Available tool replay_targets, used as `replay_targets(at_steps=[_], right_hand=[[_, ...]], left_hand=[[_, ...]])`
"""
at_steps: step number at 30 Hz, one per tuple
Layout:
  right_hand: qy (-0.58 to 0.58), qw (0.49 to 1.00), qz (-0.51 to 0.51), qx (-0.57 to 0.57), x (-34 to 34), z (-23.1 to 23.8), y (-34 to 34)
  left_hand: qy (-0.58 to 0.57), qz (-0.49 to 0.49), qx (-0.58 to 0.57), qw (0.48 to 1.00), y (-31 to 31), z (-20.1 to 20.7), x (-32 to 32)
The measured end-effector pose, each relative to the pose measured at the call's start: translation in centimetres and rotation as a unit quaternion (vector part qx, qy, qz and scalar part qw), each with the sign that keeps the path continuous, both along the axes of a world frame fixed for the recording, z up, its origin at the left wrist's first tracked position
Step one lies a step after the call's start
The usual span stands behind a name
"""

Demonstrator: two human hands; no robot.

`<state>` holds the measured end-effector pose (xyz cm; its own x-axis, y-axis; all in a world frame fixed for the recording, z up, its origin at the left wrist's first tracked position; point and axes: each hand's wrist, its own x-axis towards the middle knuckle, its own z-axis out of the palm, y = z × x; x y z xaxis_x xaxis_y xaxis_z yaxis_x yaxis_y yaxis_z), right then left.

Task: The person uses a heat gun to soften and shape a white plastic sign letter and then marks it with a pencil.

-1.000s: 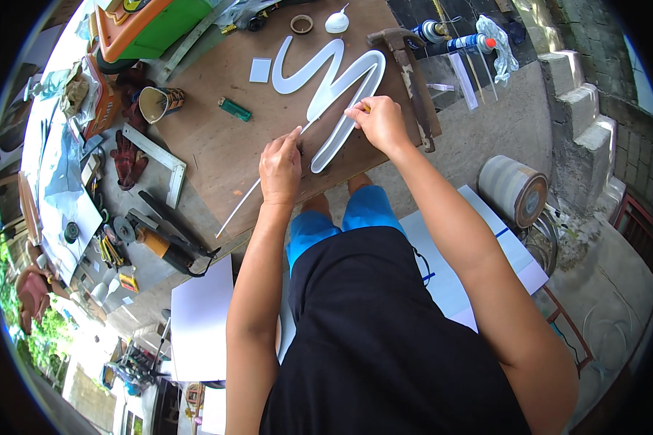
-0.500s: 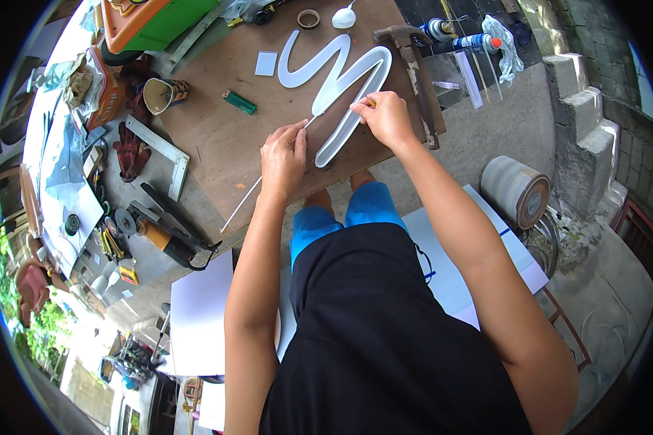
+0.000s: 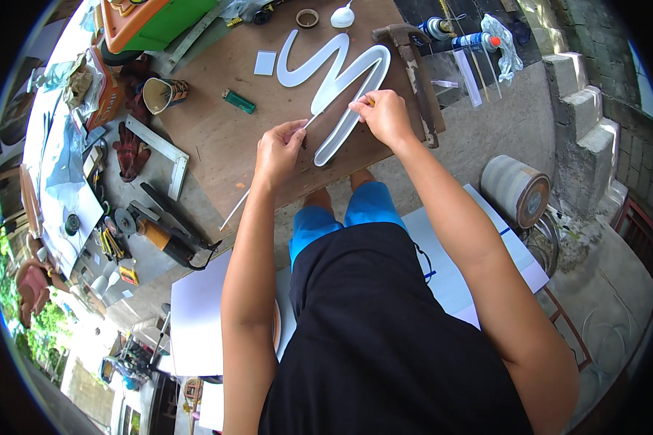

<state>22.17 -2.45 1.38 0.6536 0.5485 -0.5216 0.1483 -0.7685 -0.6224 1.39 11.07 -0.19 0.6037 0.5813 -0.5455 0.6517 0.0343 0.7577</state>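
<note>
A white wavy letter shape with raised edges lies on the brown board, its long right stroke slanting toward me. From its middle bend a thin white strip runs down to the lower left, passing through my left hand. That hand pinches the strip between thumb and fingers. My right hand is closed at the right stroke of the letter, fingertips touching its edge. A small yellow thing shows between these fingers, most of it hidden.
On the board are a green lighter, a small white square, a tape roll and a hammer. A cup and an angle grinder lie left. Spray cans stand at the far right.
My left hand has shifted slightly up and left along the strip, with its thumb stretched further. The letter has moved very slightly. My right hand stays nearly in place.
</note>
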Motion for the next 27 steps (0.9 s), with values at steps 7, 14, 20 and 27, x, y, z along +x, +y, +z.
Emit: replay_targets(at_steps=[7, 14, 20, 27], right_hand=[[0.000, 1.000, 0.003, -0.001, 0.07, 0.08, -0.02], [0.005, 1.000, 0.007, 0.000, 0.05, 0.11, -0.02], [0.007, 1.000, 0.007, -0.002, 0.15, 0.13, -0.04], [0.001, 1.000, 0.013, -0.007, 0.31, -0.05, -0.02]], left_hand=[[-0.010, 0.006, -0.026, 1.000, -0.01, -0.45, -0.15], [-0.022, 0.015, -0.041, 0.999, 0.08, -0.95, -0.43], [-0.016, 0.019, -0.050, 0.998, 0.17, -0.68, -0.29], [-0.009, 0.006, -0.070, 0.997, 0.29, -0.40, -0.17]])
